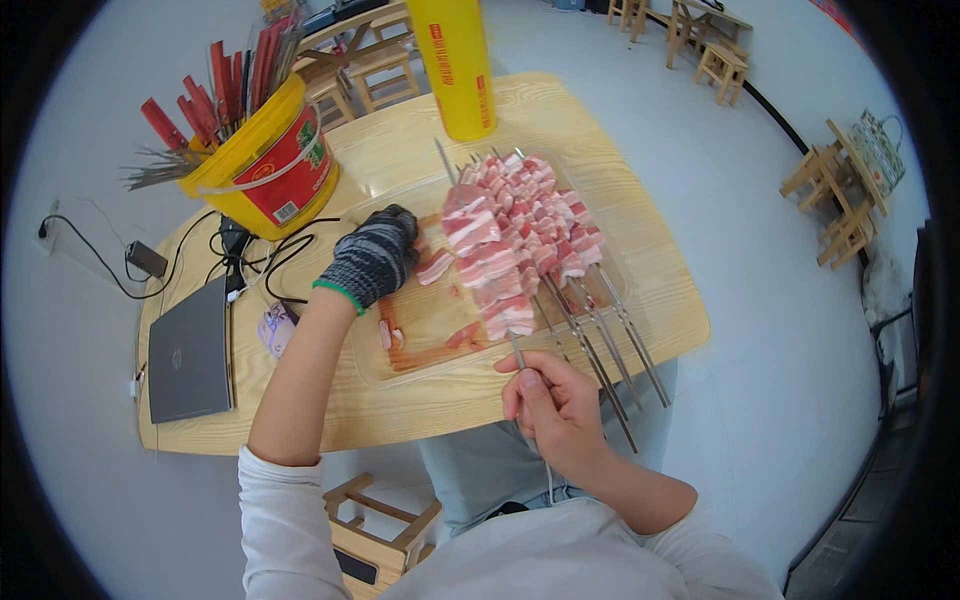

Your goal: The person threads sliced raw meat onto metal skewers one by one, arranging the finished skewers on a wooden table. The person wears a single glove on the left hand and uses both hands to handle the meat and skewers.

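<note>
My right hand [553,409] grips the lower end of a metal skewer [517,349], which is threaded with folded slices of raw streaky meat [487,262]. Its pointed tip stands out beyond the meat. My left hand [375,251], in a dark striped knit glove with a green cuff, is at the left part of a shallow clear plastic tray [373,379]; its fingers are curled and mostly hidden, beside a loose meat slice [434,267]. Several loaded skewers [555,217] lie at the tray's right side, their bare twisted shafts reaching over the table's front edge. Small meat scraps and reddish liquid lie in the tray.
A yellow bucket [324,196] of skewers, many with red handles, stands at the back left. Behind the tray is an upright yellow roll [461,75]. A closed laptop [191,352], black cables [289,259] and a patterned purple object [277,328] lie left. A wooden stool [382,532] is below.
</note>
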Available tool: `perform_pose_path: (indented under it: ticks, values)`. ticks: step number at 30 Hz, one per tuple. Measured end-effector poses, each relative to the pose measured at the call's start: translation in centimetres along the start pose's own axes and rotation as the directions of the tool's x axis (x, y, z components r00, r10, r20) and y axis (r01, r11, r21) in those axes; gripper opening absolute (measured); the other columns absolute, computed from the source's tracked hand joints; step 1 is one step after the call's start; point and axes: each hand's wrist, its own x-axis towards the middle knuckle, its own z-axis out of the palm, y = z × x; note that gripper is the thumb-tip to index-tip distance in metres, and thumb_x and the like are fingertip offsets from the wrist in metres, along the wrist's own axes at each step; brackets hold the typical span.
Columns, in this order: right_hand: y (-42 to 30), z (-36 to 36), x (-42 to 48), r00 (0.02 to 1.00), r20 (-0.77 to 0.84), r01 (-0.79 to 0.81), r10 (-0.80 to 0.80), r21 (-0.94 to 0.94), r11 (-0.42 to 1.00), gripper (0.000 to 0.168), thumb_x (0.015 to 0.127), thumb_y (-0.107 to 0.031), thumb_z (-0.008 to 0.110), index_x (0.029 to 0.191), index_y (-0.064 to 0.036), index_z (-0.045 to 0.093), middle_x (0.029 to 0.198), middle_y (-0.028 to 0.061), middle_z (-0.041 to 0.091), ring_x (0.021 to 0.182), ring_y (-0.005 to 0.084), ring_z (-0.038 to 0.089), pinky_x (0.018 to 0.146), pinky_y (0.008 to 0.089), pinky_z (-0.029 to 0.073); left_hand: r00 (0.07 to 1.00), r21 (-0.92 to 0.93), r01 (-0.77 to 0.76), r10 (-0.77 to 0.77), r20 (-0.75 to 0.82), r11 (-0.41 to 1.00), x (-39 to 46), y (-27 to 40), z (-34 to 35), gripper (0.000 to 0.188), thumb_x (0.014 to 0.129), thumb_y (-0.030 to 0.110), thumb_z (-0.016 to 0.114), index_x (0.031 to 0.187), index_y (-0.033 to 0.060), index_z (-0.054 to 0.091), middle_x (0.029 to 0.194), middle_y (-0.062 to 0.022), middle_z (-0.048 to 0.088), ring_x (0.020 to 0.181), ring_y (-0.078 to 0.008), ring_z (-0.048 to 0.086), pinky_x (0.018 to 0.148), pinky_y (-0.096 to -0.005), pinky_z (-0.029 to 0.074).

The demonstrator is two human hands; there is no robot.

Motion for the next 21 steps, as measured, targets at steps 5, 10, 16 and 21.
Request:
perform_pose_path:
  ticks: [5,10,16,21]
  values:
    - [-0.2,-0.1,0.1,0.999,0.035,-0.041,0.04,0.032,0.999,0.021,0.097,-0.009,0.038,0.109,0.001,0.051,0.07,0.004,0.052,0.045,0.0005,0.029,0.042,0.0171,0.026,0.987,-0.218,0.02,-0.054,-0.149,0.976,-1.4,-0.2,-0.6,0.017,0.077,0.012,0.064,0.085,0.0012,0.053,0.085,-0.0192,0.057,0.078,-0.0364,0.056,0.071,-0.039,0.047]
    - [-0.1,-0.1,0.3,0.996,0.073,-0.059,0.058,0.017,0.998,0.022,0.097,-0.009,0.038,0.11,0.002,0.05,0.07,0.0039,0.052,0.045,0.0007,0.028,0.042,0.0171,0.026,0.981,-0.924,0.036,-0.19,-0.04,0.381,-3.0,1.3,-0.4,0.01,0.085,0.006,0.058,0.088,0.0066,0.049,0.073,-0.0017,0.053,0.061,-0.011,0.054,0.054,-0.0232,0.047]
    - [-0.1,0.1,0.3,0.988,0.075,-0.133,0.133,-0.005,0.991,0.022,0.097,-0.012,0.039,0.11,-0.001,0.052,0.069,0.0011,0.053,0.049,0.0,0.032,0.044,0.0162,0.027,0.98,-0.99,-0.127,-0.148,-0.136,0.069,-4.5,0.8,-0.7,0.013,0.083,0.005,0.058,0.091,0.0079,0.049,0.072,-0.0003,0.052,0.057,-0.0074,0.048,0.049,-0.0203,0.04]
    - [-0.1,-0.3,-0.6,0.985,0.063,-0.152,0.158,-0.095,0.984,0.022,0.097,-0.01,0.039,0.111,0.001,0.051,0.068,0.0021,0.052,0.05,0.0024,0.035,0.045,0.0171,0.029,0.976,-0.996,-0.049,-0.217,-0.032,-0.073,-4.9,0.6,-0.8,0.021,0.083,0.014,0.064,0.098,0.0099,0.049,0.071,0.0011,0.051,0.055,-0.0059,0.045,0.047,-0.0198,0.036]
